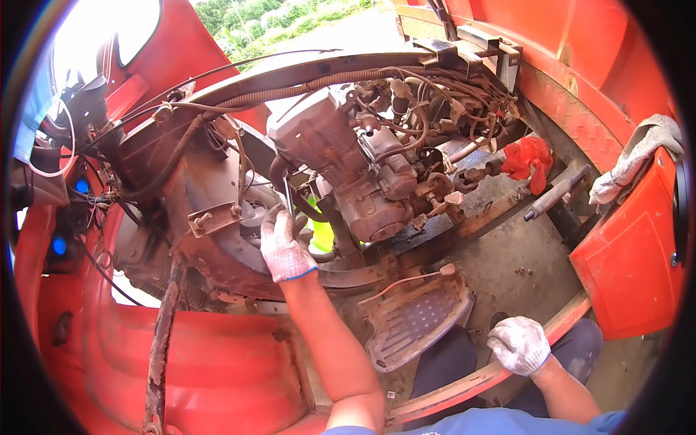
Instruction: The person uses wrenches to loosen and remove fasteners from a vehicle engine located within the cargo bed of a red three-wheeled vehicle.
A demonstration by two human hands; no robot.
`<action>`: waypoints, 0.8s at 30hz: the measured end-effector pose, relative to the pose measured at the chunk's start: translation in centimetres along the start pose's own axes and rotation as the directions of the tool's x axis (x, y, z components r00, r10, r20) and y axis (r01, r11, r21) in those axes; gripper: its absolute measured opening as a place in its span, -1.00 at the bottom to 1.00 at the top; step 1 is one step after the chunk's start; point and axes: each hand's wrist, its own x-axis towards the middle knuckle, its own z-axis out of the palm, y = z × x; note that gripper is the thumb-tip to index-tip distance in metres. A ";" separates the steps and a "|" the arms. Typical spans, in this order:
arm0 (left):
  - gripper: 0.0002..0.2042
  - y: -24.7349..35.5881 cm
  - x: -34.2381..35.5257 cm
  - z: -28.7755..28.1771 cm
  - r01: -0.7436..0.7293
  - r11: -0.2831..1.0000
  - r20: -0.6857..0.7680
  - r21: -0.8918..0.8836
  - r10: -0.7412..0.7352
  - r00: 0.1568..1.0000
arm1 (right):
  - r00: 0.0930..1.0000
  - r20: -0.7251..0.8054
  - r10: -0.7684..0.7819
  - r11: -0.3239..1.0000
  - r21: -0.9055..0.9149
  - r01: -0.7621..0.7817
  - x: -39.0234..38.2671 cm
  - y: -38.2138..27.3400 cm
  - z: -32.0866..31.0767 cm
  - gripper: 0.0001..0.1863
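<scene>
My left hand (288, 250) in a white knit glove with blue cuff reaches into the frame left of the grimy engine (337, 156), closed on a slim silver metal tool (288, 190), likely a wrench, upright beside a curved dark pipe (278, 174). A bright yellow-green object (321, 235) shows behind it. My right hand (518, 346), gloved alike, is curled low at the right above my knee, by a curved red rail (470, 386); whatever it holds, if anything, is hidden.
Red body panels (225, 348) surround the rusty frame (464, 235). A loose ribbed plate (413, 330) lies front centre. Cables and hoses crowd the left and top. A red rag (528, 161), a metal bar (554, 194) and a grey towel (634, 156) over a red panel are at the right.
</scene>
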 end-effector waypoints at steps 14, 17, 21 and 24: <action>-0.68 -2.6 3.6 3.1 -0.372 0.735 -0.082 -0.567 0.399 0.913 | 0.998 0.068 0.004 0.999 0.040 -0.006 -0.5 0.5 0.7 -0.92; -0.73 -4.2 6.6 4.3 -0.112 0.963 -0.164 -0.245 0.073 0.984 | 0.998 0.044 0.036 0.999 0.029 -0.037 -0.9 0.0 0.6 -0.92; -0.73 -2.7 11.7 0.3 -0.359 0.798 -0.043 0.484 0.432 0.901 | 0.999 0.035 0.006 1.000 0.023 -0.007 -0.6 0.1 0.6 -0.90; -0.70 0.4 10.8 3.8 -0.092 0.822 -0.078 0.561 0.163 0.984 | 0.997 0.069 0.047 0.999 0.025 -0.049 -0.4 0.6 0.4 -0.90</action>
